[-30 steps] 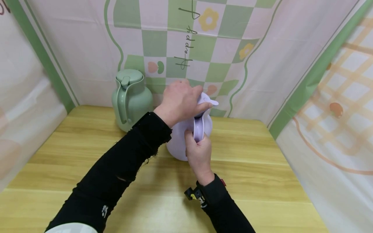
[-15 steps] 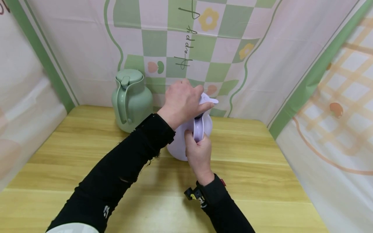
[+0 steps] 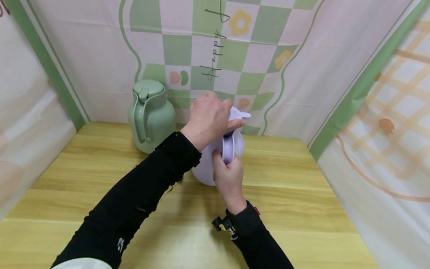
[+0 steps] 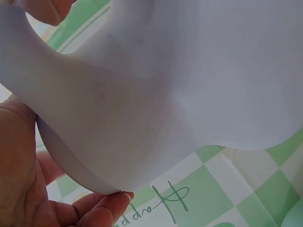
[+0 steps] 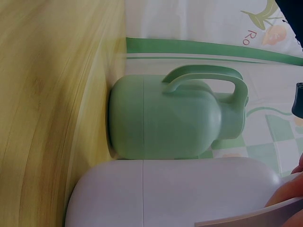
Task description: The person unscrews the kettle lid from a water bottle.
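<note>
The lavender vacuum jug (image 3: 204,171) stands upright on the wooden tabletop (image 3: 285,209), around the centre of the head view. My right hand (image 3: 230,179) is closed around its handle (image 3: 228,148), thumb uppermost. My left hand (image 3: 209,118) bends over the lid (image 3: 235,112). Its thumb lies across the near side, and the left-wrist view shows fingertips pressed to a rim; whether that is the lid's edge or the spout's lip I can't tell.

The lid's tab (image 3: 246,115) points toward the right of the frame rather than over the handle, and a dark band shows below the lid, so I judge that it isn't seated in line. To work it well, I'd let my right hand brace the handle so the body can't twist, spread my left grip evenly around the lid, and turn from the wrist without tipping it. My left forearm should also stay clear of the sage-green vacuum jug (image 3: 156,116), standing just beside mine at centre-left.
</note>
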### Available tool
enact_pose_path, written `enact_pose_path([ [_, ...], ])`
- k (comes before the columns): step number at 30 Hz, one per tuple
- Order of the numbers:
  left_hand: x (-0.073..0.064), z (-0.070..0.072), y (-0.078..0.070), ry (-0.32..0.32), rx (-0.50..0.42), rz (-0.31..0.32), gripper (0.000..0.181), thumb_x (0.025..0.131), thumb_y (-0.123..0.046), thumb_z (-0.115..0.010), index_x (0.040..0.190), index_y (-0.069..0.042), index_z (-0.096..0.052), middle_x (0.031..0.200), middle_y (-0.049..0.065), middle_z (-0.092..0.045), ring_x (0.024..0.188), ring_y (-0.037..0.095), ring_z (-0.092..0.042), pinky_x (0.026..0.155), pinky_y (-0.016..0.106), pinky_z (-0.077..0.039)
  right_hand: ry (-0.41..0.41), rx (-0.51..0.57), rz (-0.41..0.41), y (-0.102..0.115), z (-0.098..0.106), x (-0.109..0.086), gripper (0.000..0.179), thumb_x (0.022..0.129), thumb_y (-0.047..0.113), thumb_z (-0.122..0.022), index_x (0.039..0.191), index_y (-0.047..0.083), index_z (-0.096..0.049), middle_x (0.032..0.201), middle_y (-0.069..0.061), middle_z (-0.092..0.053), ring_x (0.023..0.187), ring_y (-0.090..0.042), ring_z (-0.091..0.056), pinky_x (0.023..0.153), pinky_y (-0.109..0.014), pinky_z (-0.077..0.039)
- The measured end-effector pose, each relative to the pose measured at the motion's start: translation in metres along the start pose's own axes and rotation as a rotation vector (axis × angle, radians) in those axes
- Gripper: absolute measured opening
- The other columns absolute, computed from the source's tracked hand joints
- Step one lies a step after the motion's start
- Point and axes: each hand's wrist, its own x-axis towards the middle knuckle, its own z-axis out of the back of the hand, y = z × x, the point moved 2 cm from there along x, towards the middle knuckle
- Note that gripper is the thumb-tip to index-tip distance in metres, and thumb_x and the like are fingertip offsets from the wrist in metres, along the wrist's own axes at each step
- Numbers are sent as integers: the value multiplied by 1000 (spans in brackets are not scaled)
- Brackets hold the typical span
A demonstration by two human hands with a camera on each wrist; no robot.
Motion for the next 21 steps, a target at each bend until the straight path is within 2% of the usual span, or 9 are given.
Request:
enact_pose_path([
  [12, -2, 3, 4, -3, -8, -5, 71, 92, -80, -52, 103, -11, -65, 86, 14, -62, 82, 30, -65, 62, 40, -54, -3, -2, 4, -1, -1, 0, 40, 103, 20, -58, 67, 11, -45, 48, 0, -44, 38, -14, -42, 39, -28, -31],
  [17, -4, 4, 5, -27, -9, 3, 70, 91, -80, -54, 98, -11, -66, 85, 13, -62, 79, 31, -65, 60, 40, -54, -4, 9, 4, -1, -2, 0, 41, 103, 20, -58, 66, 10, -45, 48, 0, -44, 38, -15, -41, 39, -28, -31],
  [21, -5, 4, 5, -20, 1, 16, 70, 90, -80, -55, 94, -11, -65, 83, 12, -61, 75, 30, -65, 59, 39, -54, -6, 12, 12, -1, -1, 0, 40, 103, 20, -58, 65, 10, -46, 47, 0, -44, 37, -15, -41, 38, -29, -31],
])
